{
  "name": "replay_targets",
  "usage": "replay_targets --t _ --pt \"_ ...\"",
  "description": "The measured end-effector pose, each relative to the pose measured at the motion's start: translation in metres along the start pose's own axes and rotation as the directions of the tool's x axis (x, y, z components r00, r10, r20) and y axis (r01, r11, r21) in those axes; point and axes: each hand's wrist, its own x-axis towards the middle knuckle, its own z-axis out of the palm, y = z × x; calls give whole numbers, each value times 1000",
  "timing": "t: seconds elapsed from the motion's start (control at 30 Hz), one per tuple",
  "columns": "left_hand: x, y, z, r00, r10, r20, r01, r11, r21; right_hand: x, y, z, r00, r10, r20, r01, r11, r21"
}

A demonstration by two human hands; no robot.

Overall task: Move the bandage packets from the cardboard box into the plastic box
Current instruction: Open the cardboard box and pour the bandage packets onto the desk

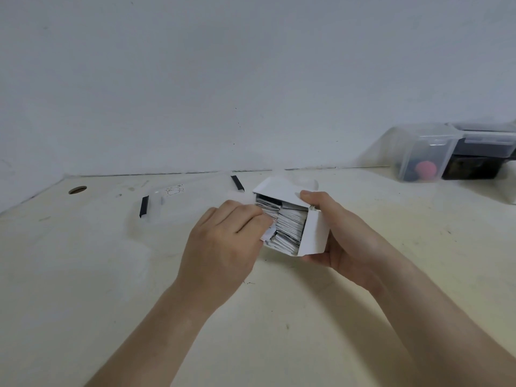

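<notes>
The open white cardboard box [314, 236] is gripped in the right hand [343, 236], with the thumb pressed on its raised flap and the fingers curled beneath. It is held just above the pale table [83, 275]. The stacked white bandage packets [290, 227] inside are pinched at their edge by the curled fingers of the left hand [223, 241], held knuckles up. The clear plastic box [159, 208] with black clasps is seen near, behind the left hand.

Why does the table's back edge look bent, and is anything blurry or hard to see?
Head view: the wide-angle lens bows the table edge; light is soft, shadows faint; the packets look slightly smeared; the clear plastic box nearly vanishes against the table.
</notes>
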Motion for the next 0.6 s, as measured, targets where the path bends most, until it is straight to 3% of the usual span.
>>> replay_targets --t 0.13,0.33,0.47,0.6 --pt "0 -2 1 999 39 -1 -39 998 -40 -1 -2 -2 1000 -14 -8 13 1000 -22" --pt "-2 -1 -2 999 -51 12 52 968 -247 1 -1 -6 994 -3 -106 6 1000 23" --pt "-3 -5 -3 997 -74 -34 66 978 -198 -3 -4 -9 997 -12 -78 15 999 47" --pt "1 -2 -13 997 -71 -29 63 974 -217 -1 -4 -10 985 -5 -171 21 995 93"
